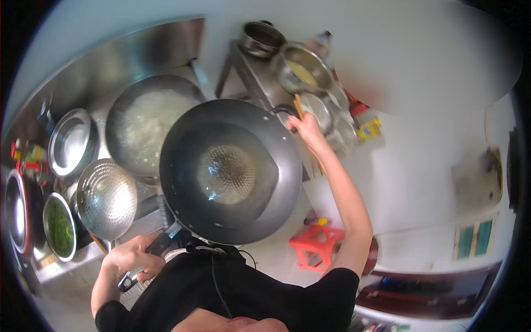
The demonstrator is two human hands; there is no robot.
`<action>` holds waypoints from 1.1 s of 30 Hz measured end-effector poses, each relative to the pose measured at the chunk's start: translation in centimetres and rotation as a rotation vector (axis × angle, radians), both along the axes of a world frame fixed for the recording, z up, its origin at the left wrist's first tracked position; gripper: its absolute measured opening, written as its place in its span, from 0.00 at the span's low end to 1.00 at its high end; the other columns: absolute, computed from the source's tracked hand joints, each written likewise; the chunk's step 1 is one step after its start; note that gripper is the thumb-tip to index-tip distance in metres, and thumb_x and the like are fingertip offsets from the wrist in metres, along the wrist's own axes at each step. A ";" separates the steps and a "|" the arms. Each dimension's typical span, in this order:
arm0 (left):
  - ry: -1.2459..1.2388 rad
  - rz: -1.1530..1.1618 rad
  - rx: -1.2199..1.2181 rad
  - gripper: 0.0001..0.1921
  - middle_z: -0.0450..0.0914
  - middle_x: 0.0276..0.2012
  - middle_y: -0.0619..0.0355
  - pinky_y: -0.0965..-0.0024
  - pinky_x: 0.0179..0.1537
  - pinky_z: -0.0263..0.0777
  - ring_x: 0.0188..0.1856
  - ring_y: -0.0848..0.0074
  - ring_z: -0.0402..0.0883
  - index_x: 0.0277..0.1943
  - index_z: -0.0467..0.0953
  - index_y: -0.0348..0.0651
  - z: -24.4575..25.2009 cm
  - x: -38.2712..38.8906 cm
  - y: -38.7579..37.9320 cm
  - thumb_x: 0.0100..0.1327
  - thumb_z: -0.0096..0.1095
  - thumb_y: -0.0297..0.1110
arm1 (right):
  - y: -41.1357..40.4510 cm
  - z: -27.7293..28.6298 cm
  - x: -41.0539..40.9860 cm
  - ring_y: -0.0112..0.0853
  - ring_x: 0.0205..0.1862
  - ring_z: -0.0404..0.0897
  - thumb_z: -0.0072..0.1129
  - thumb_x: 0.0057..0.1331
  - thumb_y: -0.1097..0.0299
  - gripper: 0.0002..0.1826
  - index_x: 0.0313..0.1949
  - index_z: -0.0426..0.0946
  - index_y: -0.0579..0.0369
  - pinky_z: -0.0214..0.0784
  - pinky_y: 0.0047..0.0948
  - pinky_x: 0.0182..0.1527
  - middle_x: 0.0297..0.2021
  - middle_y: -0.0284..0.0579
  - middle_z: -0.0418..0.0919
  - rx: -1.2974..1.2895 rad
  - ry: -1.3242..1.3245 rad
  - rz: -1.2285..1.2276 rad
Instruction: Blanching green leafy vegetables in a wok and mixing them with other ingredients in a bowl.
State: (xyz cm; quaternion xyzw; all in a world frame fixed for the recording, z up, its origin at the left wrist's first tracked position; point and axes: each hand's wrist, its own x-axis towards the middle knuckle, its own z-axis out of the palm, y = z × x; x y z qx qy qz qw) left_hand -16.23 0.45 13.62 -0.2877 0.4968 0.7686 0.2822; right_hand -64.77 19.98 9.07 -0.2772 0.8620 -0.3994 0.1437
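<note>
A large dark wok [274,203] is in front of me, held by both hands. My left hand [135,255] is closed around its long black handle [159,244]. On the far right side, my right hand [307,128] grips the small loop handle [284,108] with a pair of wooden chopsticks [298,106] in the same grasp. Clear liquid seems to lie in the wok's dimpled bottom [228,174]. Behind its left rim sits another wok [118,116] of cloudy, bubbling liquid [151,124].
A perforated metal strainer [103,199], a metal basin [68,143] and a bowl of chopped greens [60,226] stand at left. Beyond my right hand, a metal pot with yellowish contents [305,70] and a dark pot [263,39] rest on a side table. A red plastic stool [317,245] is at right.
</note>
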 end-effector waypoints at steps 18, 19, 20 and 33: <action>-0.050 -0.452 0.167 0.10 0.66 0.15 0.57 0.73 0.11 0.59 0.11 0.78 0.65 0.38 0.67 0.34 -7.1 -12.5 21.6 0.56 0.59 0.15 | 45.6 -0.8 6.2 0.43 0.37 0.84 0.58 0.64 0.55 0.18 0.38 0.77 0.61 0.73 0.42 0.43 0.30 0.49 0.84 0.254 0.132 -0.648; -0.089 -0.526 0.144 0.09 0.66 0.15 0.57 0.72 0.11 0.59 0.11 0.78 0.65 0.38 0.67 0.34 -6.8 -13.8 23.4 0.56 0.58 0.15 | 48.7 -0.6 7.6 0.48 0.40 0.84 0.57 0.65 0.54 0.20 0.39 0.77 0.62 0.73 0.46 0.46 0.32 0.52 0.84 0.275 0.086 -0.706; -0.128 -0.586 0.142 0.09 0.65 0.15 0.59 0.72 0.11 0.60 0.11 0.79 0.65 0.38 0.67 0.35 -6.5 -15.0 25.0 0.57 0.58 0.15 | 52.0 -1.4 8.8 0.49 0.40 0.83 0.58 0.65 0.53 0.20 0.39 0.77 0.63 0.73 0.47 0.46 0.33 0.54 0.84 0.317 0.123 -0.769; -0.162 -1.295 0.015 0.10 0.67 0.18 0.59 0.73 0.13 0.56 0.13 0.80 0.63 0.40 0.67 0.37 -6.6 -29.0 53.7 0.58 0.61 0.19 | 85.6 -4.2 31.3 0.51 0.41 0.83 0.57 0.64 0.55 0.19 0.37 0.78 0.63 0.72 0.49 0.46 0.32 0.58 0.83 0.322 -0.082 -1.431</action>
